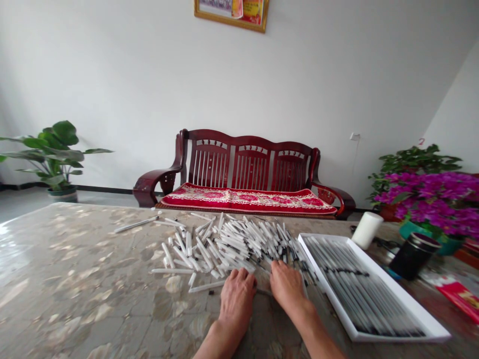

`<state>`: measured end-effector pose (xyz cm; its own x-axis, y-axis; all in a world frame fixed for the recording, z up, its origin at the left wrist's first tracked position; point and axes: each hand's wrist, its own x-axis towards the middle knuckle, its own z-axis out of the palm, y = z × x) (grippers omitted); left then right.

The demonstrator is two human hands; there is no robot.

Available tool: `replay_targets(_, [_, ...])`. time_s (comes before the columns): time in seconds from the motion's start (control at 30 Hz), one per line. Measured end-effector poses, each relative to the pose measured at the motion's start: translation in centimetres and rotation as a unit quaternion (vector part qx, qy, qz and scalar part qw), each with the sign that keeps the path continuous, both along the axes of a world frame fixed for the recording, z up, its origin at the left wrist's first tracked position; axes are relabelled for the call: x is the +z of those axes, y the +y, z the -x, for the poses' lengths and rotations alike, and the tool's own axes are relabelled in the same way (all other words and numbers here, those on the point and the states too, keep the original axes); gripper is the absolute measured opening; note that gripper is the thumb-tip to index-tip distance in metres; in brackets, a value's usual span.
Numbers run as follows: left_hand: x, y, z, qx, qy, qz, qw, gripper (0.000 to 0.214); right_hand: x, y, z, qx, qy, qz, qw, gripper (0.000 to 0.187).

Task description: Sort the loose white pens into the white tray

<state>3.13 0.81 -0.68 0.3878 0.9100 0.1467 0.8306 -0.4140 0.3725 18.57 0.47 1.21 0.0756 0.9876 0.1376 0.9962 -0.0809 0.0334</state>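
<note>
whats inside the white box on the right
The white box holds two rows of slim, pen-like tubes with dark ends. Anything beneath them is covered and cannot be seen.

pen parts (pixel 234 239) | white, some dark-ended | loose heap, criss-crossed | on tabletop (pixel 93 304)

head view | above table (pixel 93 284) | faces forward, down | hands (pixel 237 296) near, bench (pixel 251 167) beyond

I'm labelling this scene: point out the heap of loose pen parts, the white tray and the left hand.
Heap of loose pen parts (pixel 239 240): head view, its middle.
White tray (pixel 405 300): head view, right-hand wall.
Left hand (pixel 237 293): head view, its back.
</note>
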Motion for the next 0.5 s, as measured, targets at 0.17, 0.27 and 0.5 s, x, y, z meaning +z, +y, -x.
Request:
replay_targets(0.17, [-0.2,0.0,0.0,0.008,0.003,-0.008,1.0,0.021,-0.4,-0.1,-1.1,-0.012,0.008,-0.01,1.0,0.024])
replay_targets(0.27, [0.1,-0.1,0.1,0.021,-0.021,-0.035,0.999,0.019,-0.1,-0.1,-2.0,-0.026,0.027,-0.014,0.999,0.024])
replay_targets(0.5, [-0.7,0.9,0.3,0.118,-0.296,-0.093,0.943,0.024,-0.9,0.7,-3.1,0.021,0.166,-0.106,0.98,0.029])
